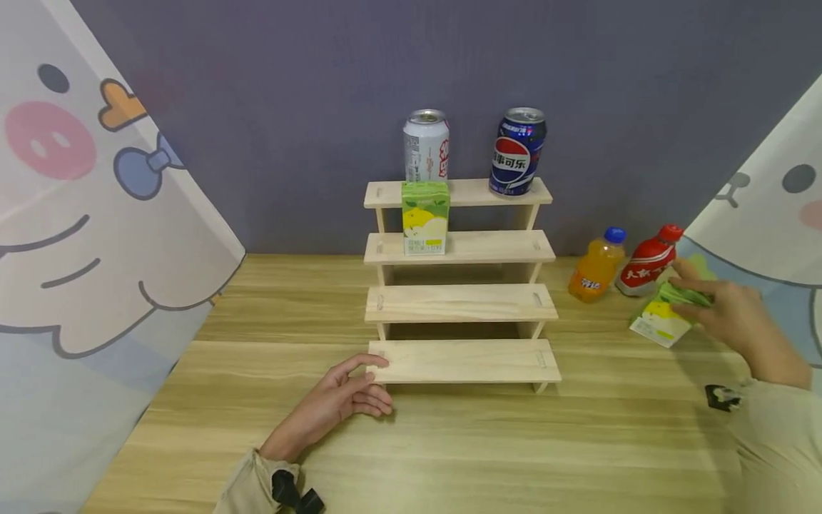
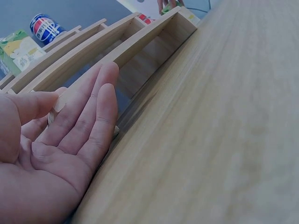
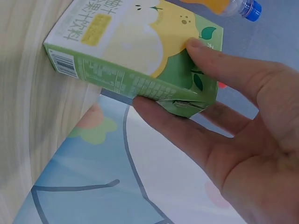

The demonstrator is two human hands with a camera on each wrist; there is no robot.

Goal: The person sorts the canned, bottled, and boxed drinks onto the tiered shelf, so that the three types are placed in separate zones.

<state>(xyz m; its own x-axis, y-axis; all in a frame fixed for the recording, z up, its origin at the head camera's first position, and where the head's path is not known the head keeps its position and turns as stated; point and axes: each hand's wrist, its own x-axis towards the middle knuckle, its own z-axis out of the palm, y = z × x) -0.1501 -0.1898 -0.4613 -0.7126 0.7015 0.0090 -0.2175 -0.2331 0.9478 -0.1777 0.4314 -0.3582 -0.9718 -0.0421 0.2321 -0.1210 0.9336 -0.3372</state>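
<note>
A green-and-yellow juice carton (image 1: 661, 318) is tilted in my right hand (image 1: 732, 314), its lower end close over the table. In the right wrist view, my thumb lies on the carton's (image 3: 140, 51) front face and the fingers on its side. My left hand (image 1: 343, 396) is at the left end of a wooden stepped rack (image 1: 465, 360). Thumb and fingers pinch the corner of its lowest step, the other fingers extended below the board (image 2: 140, 46). Another juice carton (image 1: 425, 218) stands upright on the second step from the top.
A white can (image 1: 427, 146) and a blue Pepsi can (image 1: 517, 151) stand on the top step. An orange drink bottle (image 1: 597, 264) and a red-labelled bottle (image 1: 648, 261) stand right of the rack, beside my right hand. Cartoon-printed panels (image 1: 128, 235) flank the table.
</note>
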